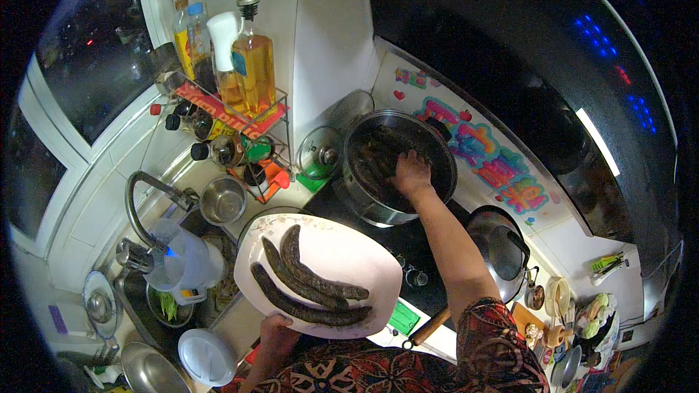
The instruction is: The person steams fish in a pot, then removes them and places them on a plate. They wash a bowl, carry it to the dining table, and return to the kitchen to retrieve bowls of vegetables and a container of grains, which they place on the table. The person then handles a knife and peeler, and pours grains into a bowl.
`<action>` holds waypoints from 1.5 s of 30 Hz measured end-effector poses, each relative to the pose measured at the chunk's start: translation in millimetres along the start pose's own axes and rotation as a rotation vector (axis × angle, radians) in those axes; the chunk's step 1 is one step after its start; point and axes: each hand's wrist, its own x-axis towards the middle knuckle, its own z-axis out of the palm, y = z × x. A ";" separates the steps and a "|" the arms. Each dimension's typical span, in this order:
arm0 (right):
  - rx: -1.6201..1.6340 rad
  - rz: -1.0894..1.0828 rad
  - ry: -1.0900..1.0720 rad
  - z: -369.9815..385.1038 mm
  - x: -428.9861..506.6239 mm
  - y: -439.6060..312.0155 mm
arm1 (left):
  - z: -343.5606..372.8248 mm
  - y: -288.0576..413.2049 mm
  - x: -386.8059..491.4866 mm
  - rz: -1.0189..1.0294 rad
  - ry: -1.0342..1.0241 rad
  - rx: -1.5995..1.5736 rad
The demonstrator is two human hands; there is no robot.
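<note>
My left hand (277, 334) grips the lower edge of a white oval plate (352, 254) with a floral rim. Three long, dark, rough-skinned, sausage-shaped pieces of food (314, 314) lie curved on its left and lower part. Beyond the plate, my right hand (413, 173) reaches down into a deep steel pot (385, 219). Dark food (374, 155) fills the shadowed inside of the pot. The fingertips blend into it, so whether they hold a piece is not visible.
A wok (494, 248) with a wooden handle (431, 328) sits right of the pot. Glass lids (319, 153) lean behind it. Left are a bottle rack (262, 125), a steel bowl (223, 200), and a sink faucet (147, 177) over a plastic pitcher (185, 256).
</note>
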 end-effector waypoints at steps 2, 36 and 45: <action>-0.017 -0.004 0.054 2.9 -0.5 -3.0 | 1.9 -3.1 0.9 -0.011 0.002 -0.160; 0.756 -0.941 -0.170 -17.4 -190.5 -145.5 | 8.5 -8.3 5.6 -0.171 -0.218 -0.140; 0.446 -0.888 0.059 -52.5 -193.1 -93.3 | -10.7 -7.9 15.6 -0.130 -0.227 -0.063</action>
